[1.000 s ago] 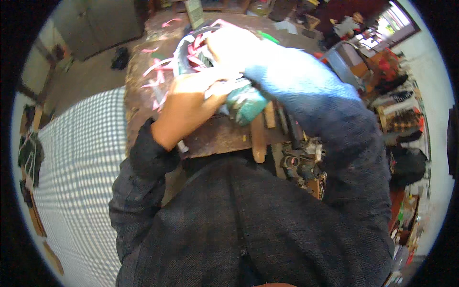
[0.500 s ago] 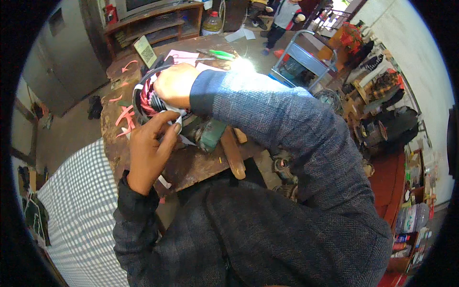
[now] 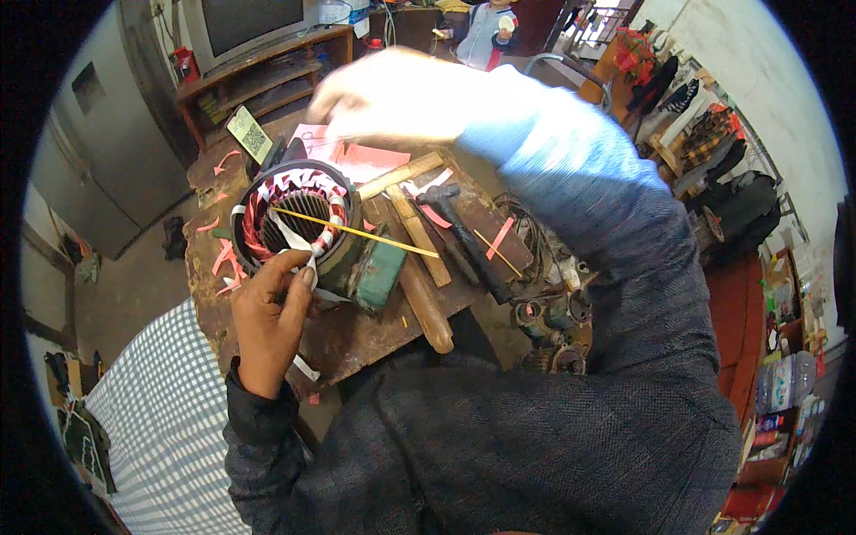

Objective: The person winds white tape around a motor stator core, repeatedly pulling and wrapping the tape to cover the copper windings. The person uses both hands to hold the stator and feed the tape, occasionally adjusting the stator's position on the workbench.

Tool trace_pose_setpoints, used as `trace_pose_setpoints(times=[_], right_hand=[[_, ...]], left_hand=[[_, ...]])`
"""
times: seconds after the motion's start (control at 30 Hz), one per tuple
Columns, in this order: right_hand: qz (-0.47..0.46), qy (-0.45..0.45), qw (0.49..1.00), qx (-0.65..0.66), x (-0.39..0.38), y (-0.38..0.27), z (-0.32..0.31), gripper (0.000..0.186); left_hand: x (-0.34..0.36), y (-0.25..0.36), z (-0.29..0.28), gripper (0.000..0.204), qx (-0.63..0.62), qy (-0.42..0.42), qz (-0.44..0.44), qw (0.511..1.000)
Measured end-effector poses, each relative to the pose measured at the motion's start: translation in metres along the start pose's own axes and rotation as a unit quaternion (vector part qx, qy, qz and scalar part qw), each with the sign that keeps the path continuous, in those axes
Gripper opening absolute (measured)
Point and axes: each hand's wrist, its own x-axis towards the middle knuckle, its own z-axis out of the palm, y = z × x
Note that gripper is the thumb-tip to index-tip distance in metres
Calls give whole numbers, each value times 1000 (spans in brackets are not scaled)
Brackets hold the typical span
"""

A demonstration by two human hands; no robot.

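Note:
An electric motor stator lies on the worn wooden table, its round opening facing up. Red copper windings ring the bore, bound in places with white tape. At the near rim, my left hand pinches a white strip between thumb and fingers. A thin yellow stick rests across the opening and reaches past the green terminal box. Above the far side of the table, over pink paper, my right hand is raised, overexposed and smeared by motion; its fingers cannot be made out.
Right of the stator lie wooden bars and a black hammer. Pink scraps litter the left table edge. A card with a printed code leans behind the stator. Motor parts sit beyond the table's right. A person stands at the back.
My right hand has left the stator, rising away to the right and far side, uncovering the windings and yellow stick. My left hand stays pinching the white strip. The view has shifted slightly.

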Motion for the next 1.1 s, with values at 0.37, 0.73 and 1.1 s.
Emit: trace_pose_setpoints(times=[0.37, 0.73, 1.1], right_hand=[[520, 51, 811, -264, -254, 210, -18, 29], [569, 230, 745, -264, -348, 285, 26, 27], [709, 395, 568, 136, -358, 266, 32, 51]], left_hand=[[-3, 1, 5, 16, -55, 18, -71, 996], [-9, -7, 10, 18, -32, 57, -71, 995], [-10, -5, 17, 21, -3, 104, -79, 991]])
